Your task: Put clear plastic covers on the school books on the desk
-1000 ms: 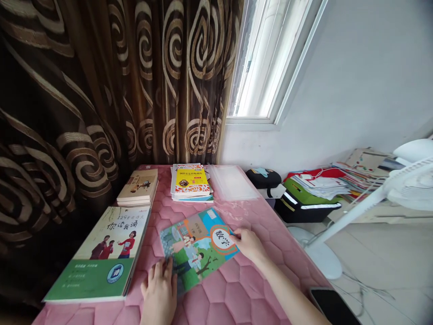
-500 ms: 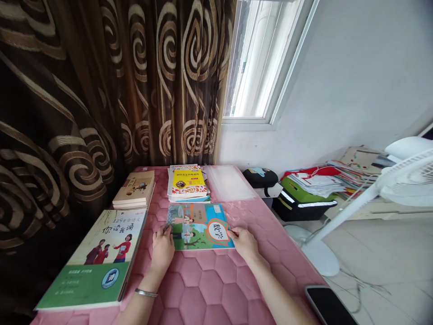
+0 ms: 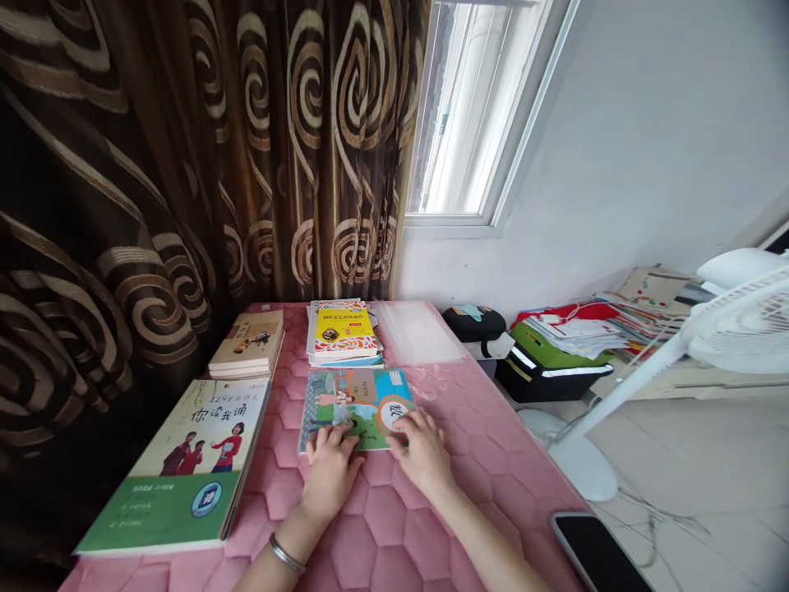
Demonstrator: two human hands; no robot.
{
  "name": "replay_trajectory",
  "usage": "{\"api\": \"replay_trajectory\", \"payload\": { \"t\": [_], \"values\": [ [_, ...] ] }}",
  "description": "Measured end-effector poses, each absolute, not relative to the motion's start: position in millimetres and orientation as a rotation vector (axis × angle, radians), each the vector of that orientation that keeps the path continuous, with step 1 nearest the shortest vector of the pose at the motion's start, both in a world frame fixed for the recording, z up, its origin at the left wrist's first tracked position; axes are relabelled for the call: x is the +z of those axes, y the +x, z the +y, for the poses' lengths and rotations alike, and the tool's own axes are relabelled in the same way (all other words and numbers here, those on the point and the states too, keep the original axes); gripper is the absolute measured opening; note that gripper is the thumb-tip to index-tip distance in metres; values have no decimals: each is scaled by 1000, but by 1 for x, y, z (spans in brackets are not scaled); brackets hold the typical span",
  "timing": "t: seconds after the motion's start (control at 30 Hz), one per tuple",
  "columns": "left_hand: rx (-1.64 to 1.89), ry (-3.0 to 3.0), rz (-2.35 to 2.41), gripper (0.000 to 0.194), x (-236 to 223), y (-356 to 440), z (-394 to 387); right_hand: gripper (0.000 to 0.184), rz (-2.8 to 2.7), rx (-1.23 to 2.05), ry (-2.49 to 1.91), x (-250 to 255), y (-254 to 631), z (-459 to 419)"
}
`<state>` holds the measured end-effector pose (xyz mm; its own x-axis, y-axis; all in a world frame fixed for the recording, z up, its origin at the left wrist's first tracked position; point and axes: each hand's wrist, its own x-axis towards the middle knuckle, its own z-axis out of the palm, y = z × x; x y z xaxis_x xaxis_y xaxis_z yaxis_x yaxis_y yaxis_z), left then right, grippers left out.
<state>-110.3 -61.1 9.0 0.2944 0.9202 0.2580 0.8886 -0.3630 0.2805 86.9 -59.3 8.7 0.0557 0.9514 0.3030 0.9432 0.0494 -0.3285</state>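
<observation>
Biggest thing in here, the dark curtain [image 3: 203,123] with its pale swirls fills the whole left side, and beside it the window [image 3: 468,115] pours in light. Below, the pink quilted table cover [image 3: 382,534] stretches away from the person. Over to the right stands the white fan [image 3: 733,329], near a green-and-black bag [image 3: 542,374] with papers on top. On the table, at left, there's a big stack of books [image 3: 178,460]; beyond it, clear plastic sheets [image 3: 422,333] lie beside a yellow-topped pile [image 3: 345,329]. And here's the blue-and-green textbook [image 3: 345,407], flat on the pink cover, just this side of that pile! The smaller brown pile [image 3: 250,341] sits off to its left. Both hands are on the textbook: left hand [image 3: 333,473] with fingers apart over the near edge, right hand [image 3: 425,456] spread across the near right corner. A phone [image 3: 601,555] lies at the table's right edge, and a silver bangle [image 3: 287,555] rings the left wrist.
</observation>
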Motion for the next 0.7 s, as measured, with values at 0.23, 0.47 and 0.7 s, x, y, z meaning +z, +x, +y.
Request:
{"api": "replay_trajectory", "payload": {
  "t": [0.23, 0.47, 0.7],
  "values": [
    [607, 2475, 1715, 23, 6, -101, -52, 10, -2027, 210, -1675, 2, 44, -65],
    [620, 2465, 1766, 23, 7, -124, -54, 9, -2016, 120, -1681, -4, 74, -64],
    [633, 2284, 2049, 25, 8, -181, -57, 17, -1960, 120, -1787, -7, 140, -71]
  ]
}}
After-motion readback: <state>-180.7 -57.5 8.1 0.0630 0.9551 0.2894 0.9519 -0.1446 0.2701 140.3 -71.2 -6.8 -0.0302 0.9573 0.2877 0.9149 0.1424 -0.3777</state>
